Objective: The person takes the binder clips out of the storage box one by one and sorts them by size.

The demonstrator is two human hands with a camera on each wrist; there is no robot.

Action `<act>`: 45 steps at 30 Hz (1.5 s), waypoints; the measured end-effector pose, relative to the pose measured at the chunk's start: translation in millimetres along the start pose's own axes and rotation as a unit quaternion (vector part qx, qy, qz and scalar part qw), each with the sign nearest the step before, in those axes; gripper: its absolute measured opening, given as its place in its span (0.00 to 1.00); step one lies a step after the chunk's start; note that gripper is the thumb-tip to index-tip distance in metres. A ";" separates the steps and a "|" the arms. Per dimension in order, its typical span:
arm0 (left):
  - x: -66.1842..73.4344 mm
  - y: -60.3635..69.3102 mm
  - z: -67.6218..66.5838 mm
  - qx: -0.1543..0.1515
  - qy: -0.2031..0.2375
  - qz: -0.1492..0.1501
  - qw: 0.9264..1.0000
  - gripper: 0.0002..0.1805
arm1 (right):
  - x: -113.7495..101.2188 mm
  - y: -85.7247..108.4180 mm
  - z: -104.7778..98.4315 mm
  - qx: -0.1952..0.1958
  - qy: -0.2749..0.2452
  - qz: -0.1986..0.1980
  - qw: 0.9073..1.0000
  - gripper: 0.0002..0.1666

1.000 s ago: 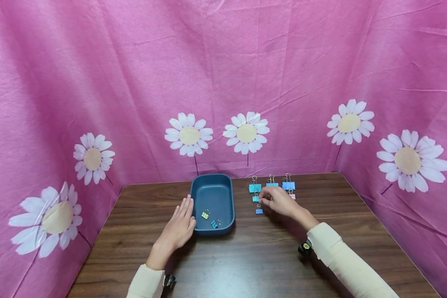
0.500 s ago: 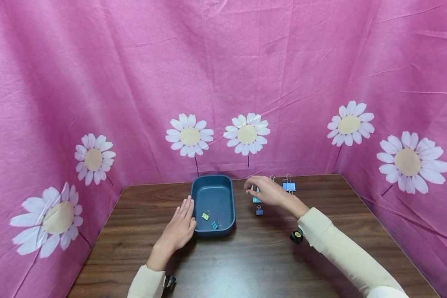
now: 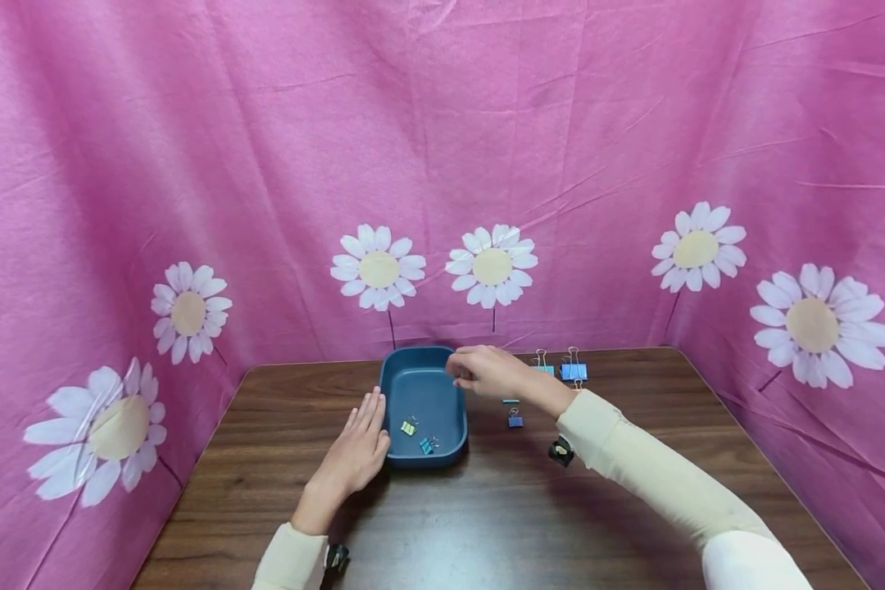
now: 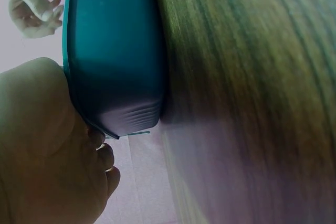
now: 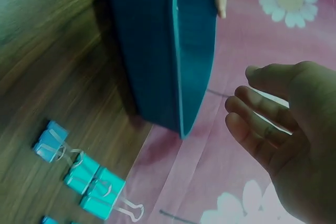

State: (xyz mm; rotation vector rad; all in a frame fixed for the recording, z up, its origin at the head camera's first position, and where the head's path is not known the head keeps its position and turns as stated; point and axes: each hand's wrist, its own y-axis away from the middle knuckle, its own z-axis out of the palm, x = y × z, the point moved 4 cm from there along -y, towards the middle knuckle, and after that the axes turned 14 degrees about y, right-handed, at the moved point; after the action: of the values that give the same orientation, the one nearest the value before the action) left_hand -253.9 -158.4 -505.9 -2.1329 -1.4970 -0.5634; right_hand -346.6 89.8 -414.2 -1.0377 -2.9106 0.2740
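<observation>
My left hand (image 3: 350,451) lies with straight fingers against the left side of a dark blue tray (image 3: 426,462). Inside the tray are a yellow binder clip (image 3: 408,428) and a teal binder clip (image 3: 426,447). Over the tray's right rim hovers my right hand (image 3: 496,374). Its fingers are loosely bent, with a gap to the thumb in the right wrist view, and nothing shows between them. Binder clips stand to the right: a small blue one (image 3: 515,422), a large blue one (image 3: 574,372), and teal ones (image 5: 103,193) partly hidden by my right arm in the head view.
The brown wooden table (image 3: 442,533) ends at a pink curtain (image 3: 428,147) printed with daisies, close behind the tray and clips. Dark wrist cameras sit under both sleeves.
My right hand has moved left from above the binder clips to the tray's right rim. The left hand and the two clips in the tray have stayed put.
</observation>
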 end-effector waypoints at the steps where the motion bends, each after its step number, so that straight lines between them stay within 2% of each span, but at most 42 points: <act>1: -0.2 -0.2 0.2 0.000 0.000 0.000 1.000 0.34 | -3.2 -2.8 0.9 -0.003 0.003 -0.006 1.000 0.07; 10: -0.5 -1.0 0.8 0.000 0.004 0.002 1.000 0.34 | -32.5 -26.6 18.5 -0.046 0.044 -0.056 0.996 0.09; 20: -1.5 -1.5 1.7 -0.006 0.003 -0.005 1.000 0.34 | -55.4 -50.1 40.5 -0.103 0.073 -0.073 0.989 0.16; 25: -0.8 -1.3 1.7 -0.007 0.003 -0.004 1.000 0.34 | -65.7 -56.4 50.4 -0.163 0.086 -0.053 0.982 0.25; 30: -0.7 -1.2 1.1 -0.007 0.002 -0.003 1.000 0.34 | -72.2 -59.3 65.7 -0.222 0.114 -0.028 0.968 0.33; 33: 0.0 -0.9 0.8 -0.008 0.004 -0.004 1.000 0.34 | -77.5 -57.7 76.5 -0.242 0.136 -0.039 0.960 0.34; 37: -0.6 -1.1 1.3 -0.004 0.004 -0.002 1.000 0.34 | -84.8 -53.2 84.8 -0.241 0.156 -0.067 0.955 0.29; 42: -2.2 -1.9 1.7 -0.007 0.003 -0.004 1.000 0.34 | -88.0 -51.3 86.8 -0.226 0.137 -0.078 0.961 0.13; 45: -2.8 -1.8 1.8 -0.011 0.006 -0.008 1.000 0.34 | -87.5 -51.2 87.4 -0.224 0.122 -0.083 0.963 0.06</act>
State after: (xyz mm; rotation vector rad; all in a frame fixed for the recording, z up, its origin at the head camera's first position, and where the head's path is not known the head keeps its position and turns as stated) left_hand -256.3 -158.9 -508.7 -2.1322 -1.5083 -0.5988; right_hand -319.1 -17.8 -489.1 -0.7835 -2.8623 -0.5056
